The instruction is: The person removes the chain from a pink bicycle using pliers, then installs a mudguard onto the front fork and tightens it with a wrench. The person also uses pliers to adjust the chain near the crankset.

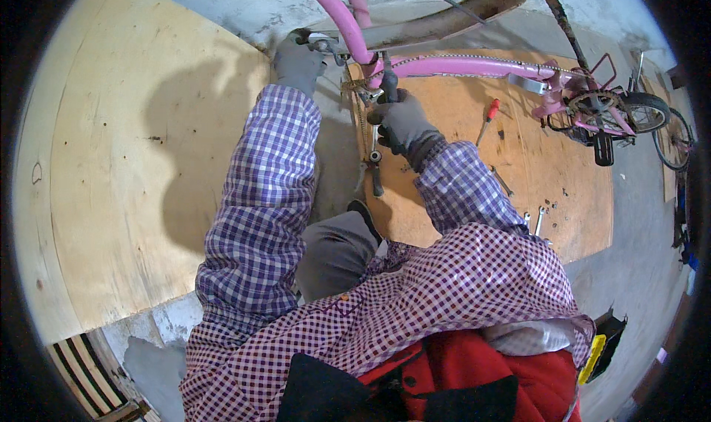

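Observation:
A pink bicycle frame (459, 67) stretches across the far side, its curved tube rising between my hands. My left hand (296, 61), in a grey glove, is closed beside the tube at a small silver metal part; what its fingers grip is partly hidden. My right hand (406, 122), also gloved, is curled just below the frame joint. A dark upright piece (389, 78) stands at its fingertips; whether that is a tool handle or a bike part, I cannot tell. Under this hand hangs a silver-and-black metal piece (376, 166). A chain (444, 56) runs along the pink tube.
A worn plywood board (474, 178) lies beneath, carrying a red-handled screwdriver (489, 118), a dark wrench (502, 181), silver wrenches (539, 220) and small loose parts. A long rusty fender (452, 15) juts out above. Bicycle wheels (644, 112) stand right; a pale plywood sheet (126, 163) fills the left.

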Motion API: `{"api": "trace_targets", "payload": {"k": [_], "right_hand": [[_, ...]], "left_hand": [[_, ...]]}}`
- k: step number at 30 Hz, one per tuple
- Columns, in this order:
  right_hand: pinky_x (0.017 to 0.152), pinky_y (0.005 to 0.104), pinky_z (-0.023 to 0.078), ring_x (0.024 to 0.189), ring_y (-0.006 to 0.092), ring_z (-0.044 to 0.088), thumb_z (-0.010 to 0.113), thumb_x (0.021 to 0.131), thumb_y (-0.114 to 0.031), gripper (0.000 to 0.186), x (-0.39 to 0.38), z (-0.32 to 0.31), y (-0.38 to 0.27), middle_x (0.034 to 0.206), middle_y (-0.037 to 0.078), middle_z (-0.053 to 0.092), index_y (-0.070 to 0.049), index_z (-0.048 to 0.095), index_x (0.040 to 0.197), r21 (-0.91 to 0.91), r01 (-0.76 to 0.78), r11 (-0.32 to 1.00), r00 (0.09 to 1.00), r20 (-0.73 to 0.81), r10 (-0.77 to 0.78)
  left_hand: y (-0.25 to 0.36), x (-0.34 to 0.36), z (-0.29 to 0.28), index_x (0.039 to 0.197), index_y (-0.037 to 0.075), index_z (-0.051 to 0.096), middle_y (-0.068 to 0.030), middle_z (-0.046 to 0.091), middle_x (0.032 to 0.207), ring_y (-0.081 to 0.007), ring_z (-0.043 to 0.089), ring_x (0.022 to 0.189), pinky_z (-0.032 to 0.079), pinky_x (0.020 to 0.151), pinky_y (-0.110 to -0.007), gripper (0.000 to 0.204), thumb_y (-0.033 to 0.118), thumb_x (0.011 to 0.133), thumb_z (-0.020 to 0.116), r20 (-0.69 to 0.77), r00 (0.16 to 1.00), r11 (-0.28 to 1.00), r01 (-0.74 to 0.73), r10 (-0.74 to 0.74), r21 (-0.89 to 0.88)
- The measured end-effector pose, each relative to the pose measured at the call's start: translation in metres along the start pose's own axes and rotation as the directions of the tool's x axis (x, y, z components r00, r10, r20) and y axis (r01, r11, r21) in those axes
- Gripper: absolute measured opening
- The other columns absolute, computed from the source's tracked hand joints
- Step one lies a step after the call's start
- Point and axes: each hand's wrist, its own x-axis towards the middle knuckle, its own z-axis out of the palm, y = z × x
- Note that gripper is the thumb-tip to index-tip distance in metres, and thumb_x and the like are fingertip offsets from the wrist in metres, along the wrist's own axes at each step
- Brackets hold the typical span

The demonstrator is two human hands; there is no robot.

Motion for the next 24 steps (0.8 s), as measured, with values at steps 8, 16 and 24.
{"api": "trace_targets", "payload": {"k": [8, 16, 24], "right_hand": [[0.05, 0.0371, 0.055, 0.065, 0.0229, 0.066, 0.076, 0.078, -0.016, 0.056, 0.019, -0.007, 0.029, 0.085, 0.012, 0.064, -0.004, 0.056, 0.129, -0.309, 0.134, 0.942, 0.991, 0.015, -0.136], [0.092, 0.0443, 0.051, 0.106, 0.039, 0.066, 0.076, 0.075, -0.024, 0.058, 0.012, -0.003, 0.021, 0.11, 0.022, 0.068, -0.001, 0.058, 0.125, -0.238, 0.203, 0.95, 0.978, -0.003, -0.21], [0.065, 0.0368, 0.055, 0.077, 0.0191, 0.065, 0.075, 0.081, -0.01, 0.044, 0.017, 0.006, 0.027, 0.091, 0.007, 0.064, -0.004, 0.058, 0.121, 0.051, 0.083, 0.995, 0.996, 0.032, -0.085]], "left_hand": [[0.037, -0.026, -0.023, 0.112, 0.004, 0.07, -0.0091, 0.074, 0.096, -0.0177, 0.072, 0.076, 0.056, 0.058, -0.033, 0.028, -0.003, 0.087, 0.059, -0.051, 0.987, 0.94, 0.128, -0.152, -0.317], [0.042, -0.028, -0.028, 0.115, 0.004, 0.068, -0.0084, 0.072, 0.09, -0.0188, 0.07, 0.071, 0.058, 0.063, -0.033, 0.027, 0.002, 0.09, 0.06, -0.088, 0.993, 0.952, 0.054, -0.084, -0.303], [0.035, -0.025, -0.025, 0.115, 0.007, 0.07, -0.0085, 0.073, 0.091, -0.0199, 0.071, 0.072, 0.059, 0.064, -0.033, 0.027, 0.005, 0.088, 0.064, -0.06, 0.995, 0.93, 0.053, -0.081, -0.365]]}}
